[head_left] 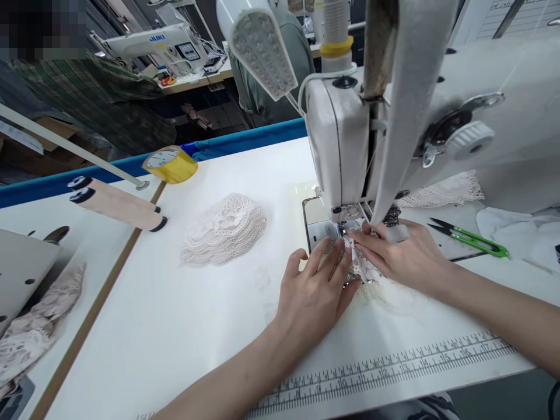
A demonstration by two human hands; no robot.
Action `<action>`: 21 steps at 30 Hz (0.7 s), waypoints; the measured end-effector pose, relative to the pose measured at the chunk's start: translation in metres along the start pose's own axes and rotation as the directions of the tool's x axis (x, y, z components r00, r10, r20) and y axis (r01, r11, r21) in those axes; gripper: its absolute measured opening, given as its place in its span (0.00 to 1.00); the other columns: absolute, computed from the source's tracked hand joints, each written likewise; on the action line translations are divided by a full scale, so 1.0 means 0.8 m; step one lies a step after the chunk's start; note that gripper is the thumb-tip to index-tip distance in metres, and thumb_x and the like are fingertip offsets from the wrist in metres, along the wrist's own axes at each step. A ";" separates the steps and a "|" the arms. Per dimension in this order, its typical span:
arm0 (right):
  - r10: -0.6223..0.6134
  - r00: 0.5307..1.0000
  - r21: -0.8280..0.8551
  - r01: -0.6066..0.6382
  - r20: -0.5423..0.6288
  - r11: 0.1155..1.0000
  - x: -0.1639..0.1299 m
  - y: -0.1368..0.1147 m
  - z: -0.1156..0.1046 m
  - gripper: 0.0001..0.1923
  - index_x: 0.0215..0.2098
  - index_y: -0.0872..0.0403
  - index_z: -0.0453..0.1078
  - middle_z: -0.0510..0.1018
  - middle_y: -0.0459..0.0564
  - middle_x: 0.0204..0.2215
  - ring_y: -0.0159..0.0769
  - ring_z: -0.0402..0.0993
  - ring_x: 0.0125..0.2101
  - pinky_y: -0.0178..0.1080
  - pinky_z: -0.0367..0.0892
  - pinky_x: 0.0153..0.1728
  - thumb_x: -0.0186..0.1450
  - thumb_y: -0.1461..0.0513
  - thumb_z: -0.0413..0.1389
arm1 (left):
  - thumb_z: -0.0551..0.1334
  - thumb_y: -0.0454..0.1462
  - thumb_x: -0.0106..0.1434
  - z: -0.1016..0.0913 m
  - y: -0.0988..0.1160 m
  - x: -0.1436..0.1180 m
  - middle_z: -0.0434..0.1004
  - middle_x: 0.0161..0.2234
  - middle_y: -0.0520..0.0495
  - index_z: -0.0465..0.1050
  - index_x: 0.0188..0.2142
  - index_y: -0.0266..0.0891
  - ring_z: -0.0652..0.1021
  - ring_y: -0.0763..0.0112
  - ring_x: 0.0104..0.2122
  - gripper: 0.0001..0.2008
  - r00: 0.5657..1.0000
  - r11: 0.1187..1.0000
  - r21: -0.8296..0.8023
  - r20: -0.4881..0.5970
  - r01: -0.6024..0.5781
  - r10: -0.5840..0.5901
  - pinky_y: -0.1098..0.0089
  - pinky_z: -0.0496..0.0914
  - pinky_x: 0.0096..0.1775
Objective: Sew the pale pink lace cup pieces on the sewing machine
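A piece of white lace [362, 267] lies on the metal needle plate [318, 232] of a sewing machine [336, 146], at the presser foot. My left hand [312, 289] rests to the left of the needle with its fingers spread, their tips touching the lace edge. On the other side, my right hand [409, 254] has its thumb and fingers closed on the lace close to the presser foot. Parts of the lace are hidden under both hands. Left of the machine lies a stack of scalloped lace pieces [230, 227].
Green-handled thread snips [470, 236] lie right of my right hand, near white fabric [520, 233]. Yellow tape [171, 164] and two thread cones [118, 204] are at the left. A printed ruler [394, 370] runs along the front edge. Two people are beyond the table.
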State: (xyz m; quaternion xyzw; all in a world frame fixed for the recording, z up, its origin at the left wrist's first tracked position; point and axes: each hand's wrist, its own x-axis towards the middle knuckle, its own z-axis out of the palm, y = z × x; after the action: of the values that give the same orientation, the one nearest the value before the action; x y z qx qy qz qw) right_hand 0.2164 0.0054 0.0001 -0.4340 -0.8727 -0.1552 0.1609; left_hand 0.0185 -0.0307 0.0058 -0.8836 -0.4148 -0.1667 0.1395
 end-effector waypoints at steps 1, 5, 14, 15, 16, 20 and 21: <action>-0.002 1.000 -0.005 0.002 -0.002 1.000 0.000 0.000 0.000 0.13 0.40 0.51 0.77 0.77 0.49 0.31 0.34 0.66 0.24 0.37 0.54 0.24 0.68 0.59 0.49 | 0.54 0.42 0.69 0.000 0.000 0.000 0.74 0.52 0.49 0.71 0.51 0.40 0.71 0.64 0.54 0.15 1.000 1.000 0.001 0.002 0.001 -0.001 0.60 0.61 0.46; -0.014 1.000 -0.012 0.013 -0.023 1.000 0.000 0.001 0.000 0.13 0.35 0.51 0.77 0.77 0.49 0.31 0.34 0.64 0.23 0.37 0.53 0.24 0.68 0.60 0.51 | 0.54 0.42 0.69 0.001 0.000 0.000 0.74 0.52 0.49 0.71 0.51 0.40 0.70 0.64 0.54 0.16 1.000 1.000 0.000 -0.004 0.008 -0.008 0.60 0.61 0.46; -0.026 0.999 -0.012 0.026 -0.037 1.000 0.001 0.000 -0.002 0.11 0.29 0.52 0.76 0.76 0.48 0.30 0.32 0.62 0.24 0.36 0.53 0.24 0.66 0.62 0.53 | 0.56 0.42 0.67 -0.001 0.002 0.000 0.74 0.52 0.48 0.71 0.50 0.40 0.71 0.62 0.52 0.15 1.000 1.000 0.022 -0.013 0.008 -0.008 0.60 0.62 0.45; -0.028 0.999 -0.014 0.028 -0.037 1.000 0.001 0.000 -0.002 0.11 0.29 0.52 0.76 0.76 0.48 0.30 0.32 0.62 0.23 0.36 0.53 0.24 0.66 0.62 0.53 | 0.56 0.42 0.67 -0.001 0.003 0.000 0.74 0.52 0.48 0.72 0.49 0.41 0.71 0.61 0.51 0.14 1.000 1.000 0.027 -0.010 0.012 -0.011 0.60 0.62 0.45; -0.030 0.999 -0.015 0.029 -0.037 0.999 0.001 0.000 -0.002 0.11 0.28 0.52 0.76 0.76 0.48 0.30 0.32 0.62 0.23 0.36 0.53 0.24 0.66 0.62 0.53 | 0.56 0.42 0.67 -0.001 0.003 0.000 0.74 0.51 0.47 0.72 0.49 0.41 0.71 0.61 0.51 0.14 1.000 0.999 0.030 -0.004 0.015 -0.015 0.59 0.62 0.45; -0.021 0.999 -0.022 0.020 -0.042 1.000 0.000 0.000 -0.001 0.12 0.30 0.52 0.76 0.76 0.48 0.29 0.32 0.61 0.23 0.36 0.53 0.23 0.67 0.61 0.52 | 0.55 0.43 0.67 0.001 0.001 0.000 0.71 0.53 0.45 0.72 0.49 0.41 0.69 0.60 0.52 0.15 1.000 0.999 0.027 0.006 0.021 -0.021 0.59 0.62 0.46; -0.019 0.999 -0.023 0.018 -0.043 1.000 0.001 0.000 -0.001 0.12 0.30 0.52 0.76 0.76 0.48 0.29 0.32 0.61 0.22 0.36 0.52 0.23 0.67 0.61 0.52 | 0.55 0.43 0.67 0.001 0.001 0.000 0.70 0.55 0.46 0.72 0.49 0.42 0.69 0.60 0.53 0.15 1.000 1.000 0.024 0.003 0.017 -0.017 0.59 0.61 0.46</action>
State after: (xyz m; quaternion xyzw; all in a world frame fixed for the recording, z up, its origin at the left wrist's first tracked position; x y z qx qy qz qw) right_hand 0.2162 0.0052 0.0011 -0.4241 -0.8712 -0.1761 0.1734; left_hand 0.0193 -0.0308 0.0046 -0.8786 -0.4244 -0.1615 0.1480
